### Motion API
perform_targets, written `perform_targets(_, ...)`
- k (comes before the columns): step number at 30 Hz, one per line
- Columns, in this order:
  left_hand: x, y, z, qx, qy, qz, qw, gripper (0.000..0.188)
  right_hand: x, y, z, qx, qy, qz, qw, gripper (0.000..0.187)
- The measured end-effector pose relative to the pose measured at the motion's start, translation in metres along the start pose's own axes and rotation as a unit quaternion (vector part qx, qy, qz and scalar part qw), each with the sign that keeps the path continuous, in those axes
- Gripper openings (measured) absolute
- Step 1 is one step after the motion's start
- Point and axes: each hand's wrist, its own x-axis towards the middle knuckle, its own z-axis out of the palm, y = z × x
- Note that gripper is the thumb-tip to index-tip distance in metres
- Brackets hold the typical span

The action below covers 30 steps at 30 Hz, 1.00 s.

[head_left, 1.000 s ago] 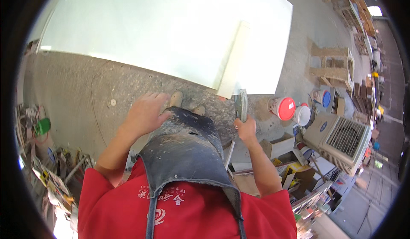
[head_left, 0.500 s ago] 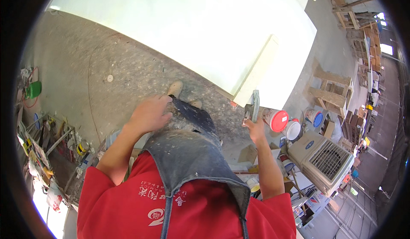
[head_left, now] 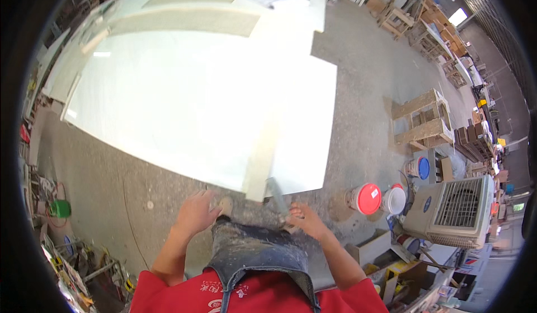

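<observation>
My right hand is closed round the near end of a long, narrow grey tool; its exact kind is not clear. The tool's far end meets the near end of a pale, narrow strip. That strip lies on a large white panel, across its near right part. Left of the strip, my left hand hangs before the panel's near edge with nothing in it, its fingers loosely bent and apart. Glare washes out much of the panel.
Buckets with a red lid, a white lid and a blue lid stand on the right. Beside them is a beige air cooler. A wooden trestle stands farther back. Tools crowd a rack at lower left.
The view has tilted up, showing more of the panel and workshop. My right hand and the tool stay by the strip's near end; my left hand remains empty.
</observation>
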Motion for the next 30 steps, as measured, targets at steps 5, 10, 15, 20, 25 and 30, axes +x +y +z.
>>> perform_targets(5,0.049,0.089,0.029,0.020,0.109,0.049,0.993,0.044,-0.029,0.074,-0.078,0.044,0.075,-0.036,0.996,0.072)
perform_targets(10,0.113,0.097,0.072,0.068,0.163,0.083,0.981,0.055,-0.079,0.125,-0.163,-0.002,0.135,0.001,0.991,0.057)
perform_targets(15,0.170,0.165,0.099,0.152,0.104,0.036,0.982,0.055,-0.110,0.122,-0.227,0.061,0.249,-0.002,0.966,0.054)
perform_targets(20,0.229,0.237,0.144,0.163,0.150,0.035,0.974,0.059,-0.057,0.117,-0.287,0.030,0.232,-0.032,0.972,0.056)
perform_targets(25,0.302,0.302,0.139,0.111,0.154,-0.028,0.981,0.061,0.014,0.073,-0.376,0.014,0.152,-0.047,0.987,0.049)
perform_targets(30,0.424,0.345,0.127,0.095,0.200,-0.038,0.975,0.064,0.130,0.056,-0.518,-0.016,0.141,-0.058,0.988,0.048)
